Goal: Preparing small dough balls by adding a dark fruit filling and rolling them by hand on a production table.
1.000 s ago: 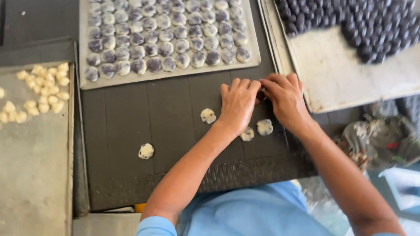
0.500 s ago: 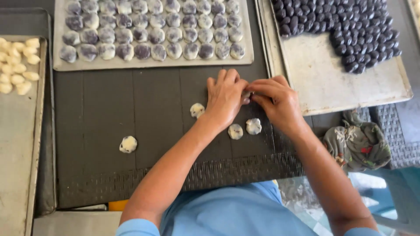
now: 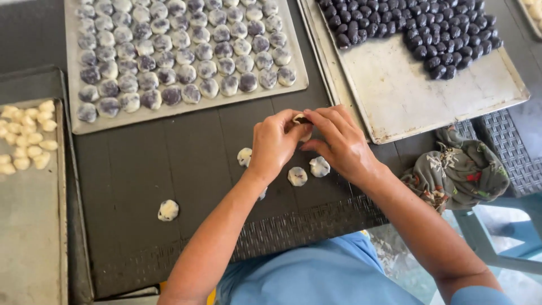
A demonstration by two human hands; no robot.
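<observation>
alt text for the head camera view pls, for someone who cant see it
Seen from above, a person's left hand and right hand pinch a small dough piece together over a dark table. Loose filled dough balls lie near the hands, with a tray of filled dough balls and a tray of dark filling balls beyond.

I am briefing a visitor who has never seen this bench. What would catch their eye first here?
Most likely the two hands, left hand and right hand, pinching one dough piece together at the centre of the dark table. Behind them a tray of pale filled balls lies packed in rows, and at upper right a metal tray holds dark balls only along its far end.
</observation>
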